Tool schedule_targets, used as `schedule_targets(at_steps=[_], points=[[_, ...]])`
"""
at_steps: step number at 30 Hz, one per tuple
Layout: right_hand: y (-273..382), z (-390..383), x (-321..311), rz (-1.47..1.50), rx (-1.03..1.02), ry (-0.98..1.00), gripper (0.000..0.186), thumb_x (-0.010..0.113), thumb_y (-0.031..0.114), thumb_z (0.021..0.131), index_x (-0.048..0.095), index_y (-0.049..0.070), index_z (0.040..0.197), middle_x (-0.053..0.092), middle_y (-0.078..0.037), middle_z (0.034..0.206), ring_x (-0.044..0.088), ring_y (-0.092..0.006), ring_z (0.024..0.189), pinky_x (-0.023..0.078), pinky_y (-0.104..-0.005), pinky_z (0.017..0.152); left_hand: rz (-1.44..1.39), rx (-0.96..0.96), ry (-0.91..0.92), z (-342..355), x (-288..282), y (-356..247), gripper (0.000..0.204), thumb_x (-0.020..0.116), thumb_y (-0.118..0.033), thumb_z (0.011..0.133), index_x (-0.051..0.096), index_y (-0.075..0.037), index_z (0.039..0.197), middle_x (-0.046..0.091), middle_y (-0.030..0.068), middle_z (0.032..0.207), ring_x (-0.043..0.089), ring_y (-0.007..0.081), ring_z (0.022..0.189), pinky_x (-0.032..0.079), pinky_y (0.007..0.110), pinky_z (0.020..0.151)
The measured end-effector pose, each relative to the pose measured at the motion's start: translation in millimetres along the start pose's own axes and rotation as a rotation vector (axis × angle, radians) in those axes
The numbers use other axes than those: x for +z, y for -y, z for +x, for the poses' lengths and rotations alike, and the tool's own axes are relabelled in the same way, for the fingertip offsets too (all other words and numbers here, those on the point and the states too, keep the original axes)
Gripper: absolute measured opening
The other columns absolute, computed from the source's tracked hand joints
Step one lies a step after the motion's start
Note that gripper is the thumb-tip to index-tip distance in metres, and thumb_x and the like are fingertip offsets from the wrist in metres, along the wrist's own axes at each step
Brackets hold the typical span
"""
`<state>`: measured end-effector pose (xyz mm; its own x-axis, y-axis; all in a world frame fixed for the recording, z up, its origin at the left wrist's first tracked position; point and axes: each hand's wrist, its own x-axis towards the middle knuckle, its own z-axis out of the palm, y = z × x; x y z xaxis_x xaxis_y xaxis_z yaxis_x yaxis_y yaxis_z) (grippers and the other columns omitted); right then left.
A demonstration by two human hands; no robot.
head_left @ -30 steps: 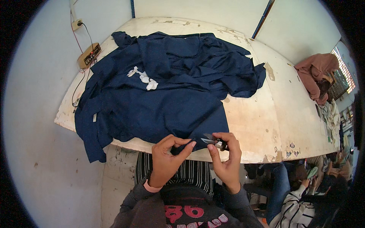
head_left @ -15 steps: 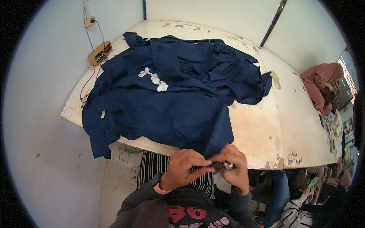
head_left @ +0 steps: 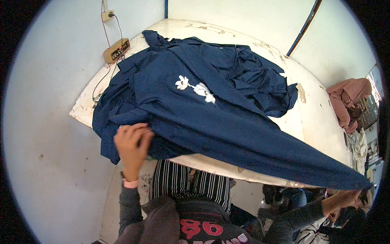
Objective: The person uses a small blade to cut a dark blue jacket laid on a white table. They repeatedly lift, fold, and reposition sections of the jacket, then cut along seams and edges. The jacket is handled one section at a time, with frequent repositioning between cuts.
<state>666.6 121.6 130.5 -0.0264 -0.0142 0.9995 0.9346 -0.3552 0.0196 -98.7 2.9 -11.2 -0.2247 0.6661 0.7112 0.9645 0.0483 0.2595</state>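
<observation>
Navy cloth [head_left: 211, 134] lies heaped over the white table and now stretches toward the far right, with white flower-shaped pieces [head_left: 205, 92] on it. My left hand [head_left: 132, 144] is at the cloth’s near left part, fingers loosely bent and apart, slightly blurred; I see nothing held in it. My right hand [head_left: 347, 199], at the lower right rim of the view, is closed on the end of the stretched cloth; a dark object among those fingers is too small to make out.
A tan box [head_left: 115, 51] with cables stands at the back left by a wall socket [head_left: 108, 15]. Walls bound the table [head_left: 315, 101]. At the right are a person in dusty pink [head_left: 345, 99], pale fabrics [head_left: 356, 144] and, below, another person in a striped top [head_left: 306, 234].
My hands have separated from near the front middle, left hand leftward, right hand far rightward, drawing the cloth diagonally across the table. The white pieces have shifted right. The view has shifted slightly.
</observation>
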Motion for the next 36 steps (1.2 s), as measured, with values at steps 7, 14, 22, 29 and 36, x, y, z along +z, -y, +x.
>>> schedule_targets(at_steps=[7,14,22,29,36], points=[[27,6,64,0.665,0.427,0.095,0.044,0.063,0.036,0.096,0.063,0.007,0.129,0.063,-0.008,0.134,0.065,-0.0246,0.11,0.053,-0.044,0.087,-0.502,0.085,0.236,43,-69,8,0.048,0.068,-0.032,0.093,0.056,-0.008,0.132,0.059,0.0148,0.135,0.057,0.0277,0.123,0.038,0.044,0.111],[37,-6,106,1.018,0.721,0.11,0.047,0.061,0.032,0.1,0.059,0.001,0.134,0.059,-0.011,0.141,0.062,-0.0216,0.116,0.053,-0.039,0.092,-0.296,0.278,0.699,22,-22,-6,0.053,0.069,0.0,0.068,0.07,-0.012,0.12,0.066,0.0058,0.134,0.055,0.0245,0.134,0.028,0.052,0.121],[101,-29,186,1.028,0.566,0.457,0.042,0.068,0.025,0.098,0.064,-0.004,0.128,0.065,-0.01,0.122,0.062,-0.0172,0.104,0.053,-0.0328,0.087,-1.213,-0.797,0.097,108,-34,19,0.052,0.059,-0.037,0.104,0.057,0.005,0.135,0.066,0.0117,0.125,0.063,0.0173,0.108,0.046,0.03,0.1],[281,-114,146,0.174,0.054,0.977,0.032,0.072,0.036,0.088,0.063,0.023,0.116,0.074,-0.017,0.09,0.072,-0.0367,0.09,0.053,-0.0484,0.071,-0.223,-0.118,0.059,155,62,85,0.034,0.07,-0.022,0.093,0.065,-0.002,0.119,0.071,0.0166,0.108,0.069,0.0288,0.093,0.053,0.038,0.088],[407,-62,-40,1.337,0.222,1.32,0.021,0.08,0.015,0.087,0.071,0.005,0.103,0.062,-0.004,0.073,0.059,-0.0119,0.071,0.047,-0.0278,0.066,-0.489,0.292,0.466,89,28,-61,0.026,0.073,-0.028,0.09,0.071,-0.008,0.105,0.073,0.0096,0.102,0.069,0.0286,0.094,0.051,0.04,0.083]])
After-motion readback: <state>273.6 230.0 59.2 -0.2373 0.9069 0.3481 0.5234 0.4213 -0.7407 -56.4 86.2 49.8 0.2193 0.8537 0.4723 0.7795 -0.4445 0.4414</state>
